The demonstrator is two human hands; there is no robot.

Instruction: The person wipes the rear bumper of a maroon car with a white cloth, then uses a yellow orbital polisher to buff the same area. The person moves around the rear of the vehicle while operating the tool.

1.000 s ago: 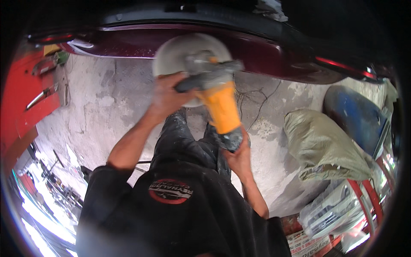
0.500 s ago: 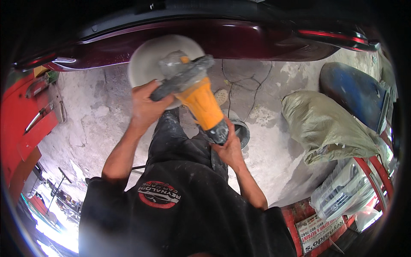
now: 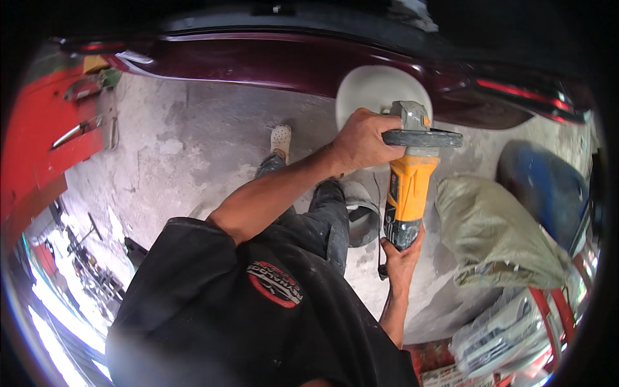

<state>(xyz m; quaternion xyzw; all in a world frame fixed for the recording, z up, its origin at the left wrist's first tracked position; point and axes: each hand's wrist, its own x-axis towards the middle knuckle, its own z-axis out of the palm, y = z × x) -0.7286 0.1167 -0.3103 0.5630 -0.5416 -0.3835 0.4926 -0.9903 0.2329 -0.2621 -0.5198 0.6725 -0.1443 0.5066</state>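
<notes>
Both my hands hold a yellow and black power polisher (image 3: 411, 187) with a large round white pad (image 3: 382, 93). My left hand (image 3: 367, 140) is wrapped round the dark front handle. Around the black rear end of the polisher my right hand (image 3: 405, 255) is closed, its fingers partly hidden behind the body. The pad lies over the right part of a glossy dark red car bumper (image 3: 258, 63); whether it presses on the paint I cannot tell. A dark cord hangs down beside the polisher's rear end.
Behind my legs on the floor stands a grey bucket (image 3: 363, 222). At the right are a beige sack-like cover (image 3: 493, 235), a blue curved panel (image 3: 545, 184) and a plastic-wrapped car part (image 3: 500, 338). A red bench (image 3: 39, 142) with tools is at the left.
The polisher and both hands have moved to the right along the bumper. The tool now points more straight ahead, and my left arm reaches across. A foot in a pale clog shows at the left.
</notes>
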